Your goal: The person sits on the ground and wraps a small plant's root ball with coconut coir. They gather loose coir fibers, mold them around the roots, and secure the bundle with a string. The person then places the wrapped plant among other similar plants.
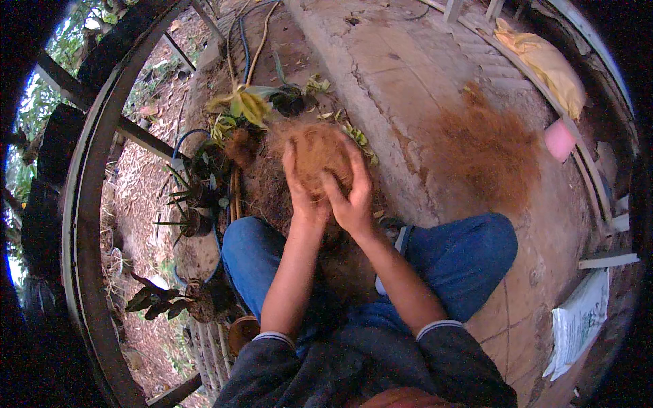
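Note:
Between my two hands is a rounded ball of brown coir-like fibre [319, 153], held above the soil in front of my crossed legs. My left hand [301, 186] cups its left and lower side; my right hand [352, 191] wraps the right side, its thumb across the near face. Loose strands stick out at the ball's upper left. A wide heap of similar loose fibre [484, 148] lies on the concrete floor to the right. Just beyond the ball are yellow-green leaves [250, 107] and a dark plant pot [288, 99]. A smaller brown clump [242, 148] sits at its left.
Potted plants [194, 222] and hoses [246, 46] line the left side, beside a metal railing [84, 204]. At the right edge are a yellow sack [546, 66], a pink object [559, 141] and a white printed bag [581, 321]. A brown pot [244, 334] stands near my left knee.

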`<state>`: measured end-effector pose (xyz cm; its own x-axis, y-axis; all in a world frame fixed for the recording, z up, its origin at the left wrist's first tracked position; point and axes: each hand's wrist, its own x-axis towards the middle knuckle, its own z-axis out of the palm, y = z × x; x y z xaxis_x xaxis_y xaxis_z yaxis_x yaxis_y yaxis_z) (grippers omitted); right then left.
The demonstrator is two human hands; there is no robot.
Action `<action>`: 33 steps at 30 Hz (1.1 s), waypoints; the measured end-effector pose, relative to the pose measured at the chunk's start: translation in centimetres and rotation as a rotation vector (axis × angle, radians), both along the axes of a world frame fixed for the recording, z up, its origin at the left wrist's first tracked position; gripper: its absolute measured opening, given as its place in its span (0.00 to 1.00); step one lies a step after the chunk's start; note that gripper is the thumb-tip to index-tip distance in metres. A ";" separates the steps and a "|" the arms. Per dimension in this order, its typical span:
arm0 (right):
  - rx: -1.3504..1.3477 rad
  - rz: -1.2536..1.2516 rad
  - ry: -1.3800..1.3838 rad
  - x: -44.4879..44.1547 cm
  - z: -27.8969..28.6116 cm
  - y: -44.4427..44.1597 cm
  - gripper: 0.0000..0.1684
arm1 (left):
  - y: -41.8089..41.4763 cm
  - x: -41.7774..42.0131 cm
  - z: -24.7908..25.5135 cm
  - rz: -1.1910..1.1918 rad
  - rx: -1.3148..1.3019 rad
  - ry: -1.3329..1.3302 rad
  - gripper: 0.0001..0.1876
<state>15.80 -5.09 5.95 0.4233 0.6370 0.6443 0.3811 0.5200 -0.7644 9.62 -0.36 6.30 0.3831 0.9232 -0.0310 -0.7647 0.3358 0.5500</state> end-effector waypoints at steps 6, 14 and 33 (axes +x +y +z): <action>0.061 -0.064 0.139 0.6 -0.6 0.2 0.28 | -2.8 0.5 2.1 0.012 -0.031 0.202 0.38; 0.171 0.052 0.639 1.9 -1.1 0.5 0.28 | -1.3 0.1 -0.1 -0.079 0.055 -0.033 0.34; 0.050 0.305 1.348 1.7 -0.1 0.0 0.28 | -3.1 1.6 -1.2 0.118 0.448 0.617 0.45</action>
